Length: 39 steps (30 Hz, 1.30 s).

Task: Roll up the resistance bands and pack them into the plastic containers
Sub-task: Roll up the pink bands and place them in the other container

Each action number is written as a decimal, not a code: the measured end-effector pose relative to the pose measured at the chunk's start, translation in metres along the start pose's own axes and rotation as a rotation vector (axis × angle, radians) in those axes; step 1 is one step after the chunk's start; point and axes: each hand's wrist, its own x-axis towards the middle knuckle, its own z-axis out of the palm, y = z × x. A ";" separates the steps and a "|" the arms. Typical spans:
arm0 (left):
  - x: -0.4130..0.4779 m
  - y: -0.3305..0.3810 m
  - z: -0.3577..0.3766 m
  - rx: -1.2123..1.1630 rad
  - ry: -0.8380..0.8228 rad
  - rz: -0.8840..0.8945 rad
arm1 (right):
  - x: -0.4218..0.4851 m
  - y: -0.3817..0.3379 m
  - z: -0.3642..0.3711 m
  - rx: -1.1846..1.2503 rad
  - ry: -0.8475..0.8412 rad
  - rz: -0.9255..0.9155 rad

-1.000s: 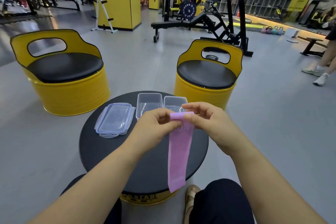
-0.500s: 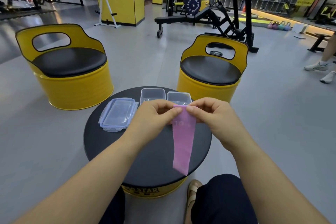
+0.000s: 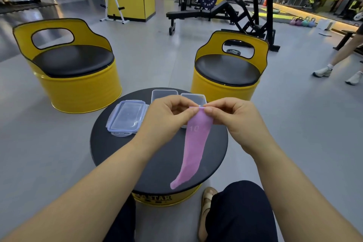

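Since a moment ago the tail of the pink resistance band (image 3: 194, 149) has swung leftward. Our left hand (image 3: 167, 118) and right hand (image 3: 233, 118) both pinch its top edge, holding it over the round black table (image 3: 110, 149). Behind stand two open plastic containers (image 3: 164, 93), with stacked lids (image 3: 126, 117) just to their left.

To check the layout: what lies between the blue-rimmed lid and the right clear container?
Head view: a second clear container lies between the lid and the right container, partly behind the left hand.
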 end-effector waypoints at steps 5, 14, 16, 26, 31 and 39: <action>-0.002 -0.002 -0.001 0.046 -0.029 0.014 | -0.002 0.002 0.002 0.007 -0.045 -0.001; -0.005 0.004 -0.005 -0.134 -0.056 -0.095 | -0.005 0.001 0.001 0.132 -0.085 0.044; -0.005 0.004 -0.004 -0.184 -0.060 -0.111 | -0.005 0.001 0.000 0.204 -0.091 0.076; -0.006 0.004 -0.010 -0.175 -0.109 -0.098 | -0.003 0.002 0.002 0.270 -0.150 0.116; -0.007 0.004 -0.012 -0.134 -0.117 -0.113 | -0.003 0.004 0.003 0.260 -0.165 0.114; -0.006 -0.001 -0.009 -0.136 -0.081 -0.184 | -0.005 0.003 0.003 -0.027 -0.160 -0.036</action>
